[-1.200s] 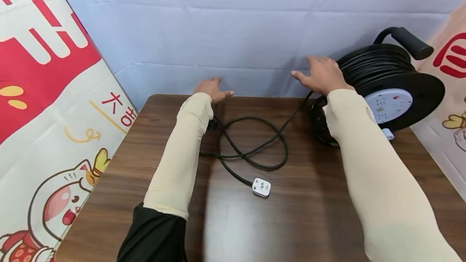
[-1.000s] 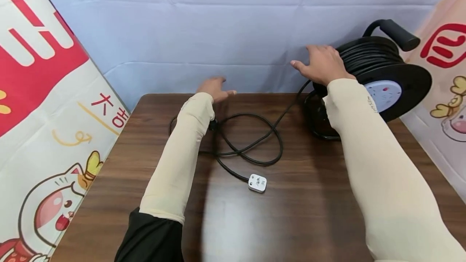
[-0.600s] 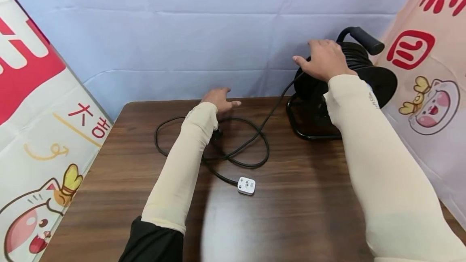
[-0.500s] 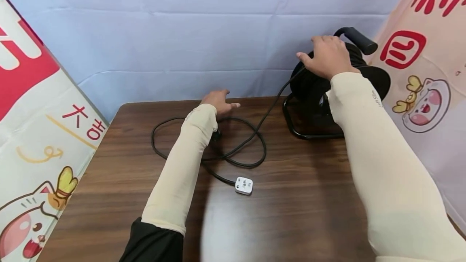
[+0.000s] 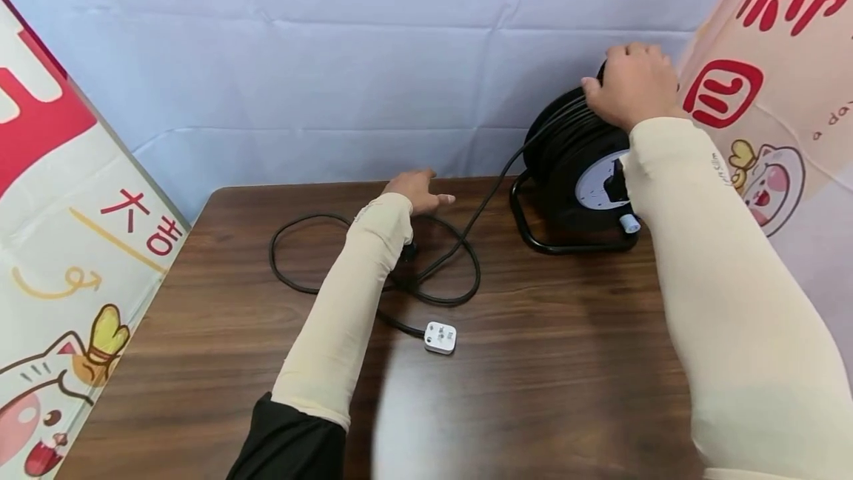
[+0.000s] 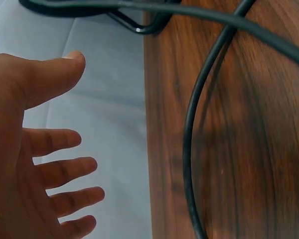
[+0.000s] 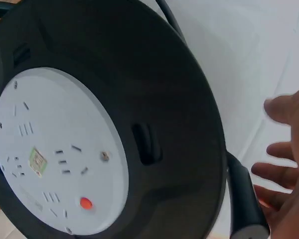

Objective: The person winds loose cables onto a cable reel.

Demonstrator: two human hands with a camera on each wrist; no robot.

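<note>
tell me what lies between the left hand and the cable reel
In the head view, the black cable slants through the gap between left hand and cable reel, with wooden tabletop beneath.

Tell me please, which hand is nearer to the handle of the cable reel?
Right. The right hand is beside the handle, contact unclear; the left hand is farther left, near the back edge of the table.

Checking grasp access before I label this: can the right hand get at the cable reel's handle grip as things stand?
Likely yes. The right hand is open right beside the handle grip, and nothing visible blocks it; the cable reel's flange sits to the other side. Contact is unclear.
</note>
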